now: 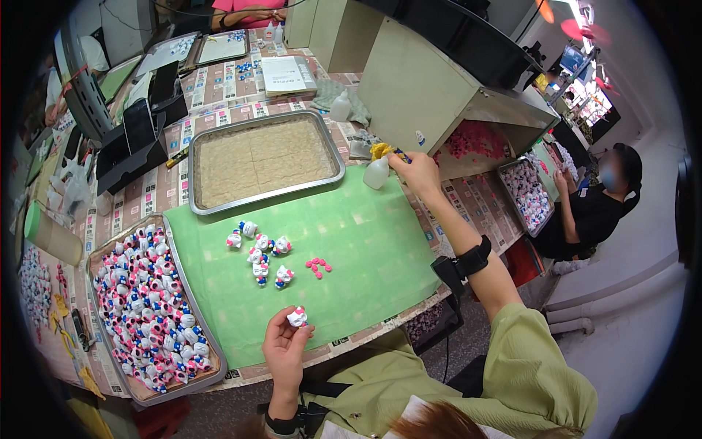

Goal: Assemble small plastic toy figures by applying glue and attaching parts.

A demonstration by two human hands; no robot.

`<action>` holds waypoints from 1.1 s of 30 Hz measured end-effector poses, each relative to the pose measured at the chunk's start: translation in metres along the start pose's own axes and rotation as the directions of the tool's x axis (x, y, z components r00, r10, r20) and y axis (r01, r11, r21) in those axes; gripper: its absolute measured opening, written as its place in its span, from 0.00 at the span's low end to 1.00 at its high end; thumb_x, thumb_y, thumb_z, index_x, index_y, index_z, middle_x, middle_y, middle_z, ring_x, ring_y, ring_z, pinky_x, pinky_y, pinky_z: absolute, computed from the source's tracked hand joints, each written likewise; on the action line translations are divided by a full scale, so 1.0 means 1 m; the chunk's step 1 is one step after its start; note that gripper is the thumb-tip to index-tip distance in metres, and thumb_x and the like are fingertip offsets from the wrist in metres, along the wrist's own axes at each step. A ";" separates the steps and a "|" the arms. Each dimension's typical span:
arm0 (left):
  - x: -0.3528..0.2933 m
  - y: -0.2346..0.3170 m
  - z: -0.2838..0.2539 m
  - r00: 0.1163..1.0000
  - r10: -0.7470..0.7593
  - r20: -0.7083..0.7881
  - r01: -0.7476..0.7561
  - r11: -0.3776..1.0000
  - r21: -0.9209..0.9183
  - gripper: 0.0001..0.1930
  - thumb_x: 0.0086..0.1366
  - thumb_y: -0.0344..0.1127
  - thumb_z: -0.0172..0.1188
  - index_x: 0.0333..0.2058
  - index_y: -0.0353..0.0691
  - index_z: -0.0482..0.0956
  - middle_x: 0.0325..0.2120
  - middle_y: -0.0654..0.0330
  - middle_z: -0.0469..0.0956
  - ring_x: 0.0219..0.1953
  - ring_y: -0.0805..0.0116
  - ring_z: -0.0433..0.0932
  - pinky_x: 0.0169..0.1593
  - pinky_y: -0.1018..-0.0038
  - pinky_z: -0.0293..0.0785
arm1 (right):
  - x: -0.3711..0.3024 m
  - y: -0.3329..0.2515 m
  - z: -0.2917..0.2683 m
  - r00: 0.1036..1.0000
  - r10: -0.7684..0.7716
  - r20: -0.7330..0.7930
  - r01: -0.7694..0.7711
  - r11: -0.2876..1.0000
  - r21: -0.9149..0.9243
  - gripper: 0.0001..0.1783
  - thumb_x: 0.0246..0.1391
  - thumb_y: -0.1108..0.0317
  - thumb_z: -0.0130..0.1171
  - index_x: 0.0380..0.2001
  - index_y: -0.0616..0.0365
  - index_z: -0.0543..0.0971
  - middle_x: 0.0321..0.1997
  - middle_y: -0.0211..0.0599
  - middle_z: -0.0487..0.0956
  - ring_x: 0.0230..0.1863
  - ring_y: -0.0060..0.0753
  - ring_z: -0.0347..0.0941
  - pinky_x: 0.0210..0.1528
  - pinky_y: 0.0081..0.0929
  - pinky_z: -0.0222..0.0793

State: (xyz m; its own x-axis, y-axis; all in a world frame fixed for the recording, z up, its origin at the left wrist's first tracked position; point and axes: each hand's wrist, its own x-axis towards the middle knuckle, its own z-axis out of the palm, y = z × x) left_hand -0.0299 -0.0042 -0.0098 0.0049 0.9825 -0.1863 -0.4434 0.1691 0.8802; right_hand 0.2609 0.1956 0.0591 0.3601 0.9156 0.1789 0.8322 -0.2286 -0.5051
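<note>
Near the front edge of the green mat (365, 249), my left hand (284, 340) pinches a small white figurine (297, 317) with pink parts between thumb and fingers. My right hand (418, 174) reaches to the mat's far right corner, its fingers closed at a small white squeeze bottle (376, 174). A crumpled yellow piece (380, 150) lies right behind the bottle. Several white, pink and blue figurines (257, 255) stand grouped on the mat. Beside them lie several small pink pieces (317, 267).
A metal tray (219, 369) heaped with figurines stands at the left. Beyond the mat is a beige-lined tray (267, 157). Another white bottle (341, 107) stands on a cloth (358, 110) behind it. A grey cabinet (417, 80) rises at the right; a masked co-worker (596, 205) sits beyond it.
</note>
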 end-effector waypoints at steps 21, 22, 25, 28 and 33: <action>-0.001 0.005 0.002 0.999 -0.029 -0.019 0.029 1.000 0.010 0.17 0.53 0.19 0.51 0.44 0.30 0.64 0.36 0.57 0.71 0.34 0.73 0.72 0.38 0.78 0.71 | -0.001 0.036 0.068 0.991 -0.030 0.127 -0.062 0.748 0.661 0.21 0.40 0.67 0.59 0.39 0.65 0.69 0.37 0.39 0.74 0.39 0.26 0.70 0.40 0.23 0.64; -0.002 0.005 0.003 0.999 -0.033 -0.022 0.033 0.999 0.016 0.18 0.53 0.19 0.51 0.44 0.30 0.64 0.36 0.57 0.71 0.35 0.73 0.72 0.39 0.78 0.71 | -0.004 0.032 0.064 0.997 -0.030 0.070 -0.026 0.728 0.685 0.21 0.40 0.67 0.59 0.39 0.65 0.70 0.37 0.39 0.74 0.37 0.26 0.70 0.39 0.23 0.65; -0.002 0.005 0.003 0.999 -0.027 -0.023 0.027 0.999 0.019 0.18 0.53 0.19 0.51 0.44 0.30 0.64 0.36 0.57 0.71 0.35 0.73 0.71 0.39 0.78 0.71 | -0.016 0.017 0.039 0.997 -0.047 -0.059 0.075 0.719 0.691 0.20 0.39 0.67 0.60 0.37 0.66 0.71 0.35 0.39 0.75 0.33 0.27 0.71 0.36 0.24 0.67; -0.002 0.006 0.002 0.999 -0.034 -0.015 0.034 0.999 0.013 0.17 0.54 0.19 0.51 0.44 0.31 0.64 0.36 0.57 0.71 0.35 0.74 0.71 0.40 0.78 0.71 | -0.010 0.007 0.010 0.978 -0.127 -0.167 0.194 0.850 0.489 0.19 0.38 0.67 0.60 0.35 0.66 0.71 0.33 0.43 0.76 0.30 0.32 0.73 0.34 0.27 0.68; -0.002 0.005 0.002 0.999 -0.038 0.008 0.038 0.999 0.009 0.17 0.54 0.19 0.51 0.44 0.31 0.64 0.36 0.57 0.71 0.36 0.74 0.71 0.40 0.78 0.71 | 0.003 -0.006 -0.020 0.914 -0.232 -0.333 0.305 0.934 0.188 0.19 0.35 0.66 0.62 0.31 0.66 0.71 0.30 0.49 0.74 0.30 0.41 0.73 0.33 0.30 0.67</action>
State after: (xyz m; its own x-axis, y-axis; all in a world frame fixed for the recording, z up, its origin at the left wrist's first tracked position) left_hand -0.0308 -0.0051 -0.0039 0.0288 0.9760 -0.2158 -0.4352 0.2066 0.8763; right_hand 0.2651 0.1934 0.0796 0.2768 0.7797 0.5617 0.8077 0.1279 -0.5756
